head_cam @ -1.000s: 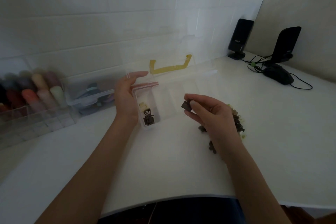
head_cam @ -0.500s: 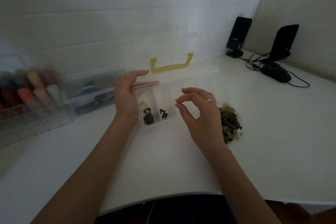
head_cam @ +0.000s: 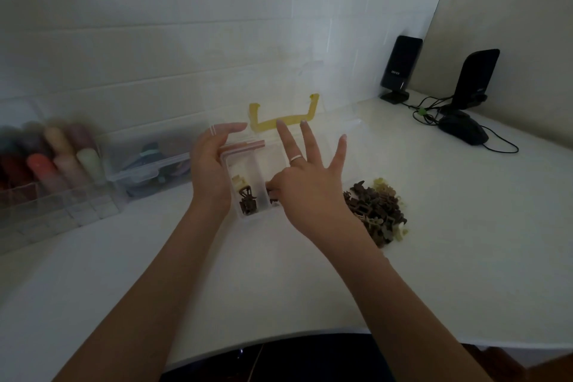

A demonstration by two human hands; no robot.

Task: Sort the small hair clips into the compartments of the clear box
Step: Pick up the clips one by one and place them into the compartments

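A: Which step is in hand, would you say?

B: A drop-off, I judge. The right hand (head_cam: 305, 183) is over the clear box (head_cam: 248, 217), three fingers (head_cam: 310, 141) spread straight upward, while thumb and forefinger point down into the second compartment from the left end. Whether those two pinch a clip I cannot tell; their tips are hidden behind the hand.

A: And the other hand?

B: The left hand (head_cam: 210, 170) rests against the box's left end wall, fingers straight and relaxed, thumb along the pink-edged rim, steadying rather than gripping.

A: Where are the clips?

B: Three lots. A few dark clips and a pale one (head_cam: 246, 198) lie in the end compartment, just beside the left palm. One or two dark ones (head_cam: 273, 197) show right under the right thumb. The unsorted pile of hair clips (head_cam: 376, 211), brown with some cream, sits on the worktop (head_cam: 465, 226) just past the right wrist, on the little-finger side, apart from the box.

A: So what does the next move call for?

B: Probably lifting the right hand clear, swinging it outward to the pile, and pinching a single clip from its edge without dragging its neighbours. Most of the sorting looks undone; the compartments beyond the spread fingers look unfilled.
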